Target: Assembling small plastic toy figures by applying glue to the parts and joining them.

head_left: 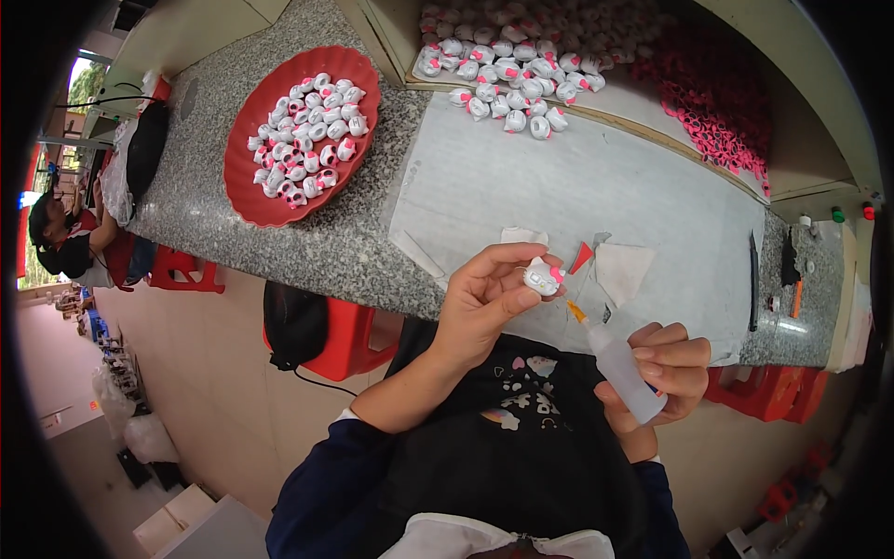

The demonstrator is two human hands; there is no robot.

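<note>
The back of the piled white cat-head pieces (535,79) on the shelf sinks into shadow, the printing on the held piece is too small to make out, and part of the left hand's (486,303) grip is hidden behind that piece. The thumb and fingers of this hand are clamped on a small, rounded, white cat-shaped head with a pink bow (540,277), held up over the near part of a white paper sheet (484,177). The right hand (666,368) has its fingers closed around a translucent plastic squeeze bottle with an orange nozzle (626,373), tilted so the tip is just beside the head (whether they touch is hard to tell). Paper scraps (622,270) and a red triangular piece (582,256) lie beyond the hands. A red scalloped bowl (244,191) of similar heads stands to the left on speckled grey stone (200,210); bright pink parts (717,112) are heaped at the shelf's right.
</note>
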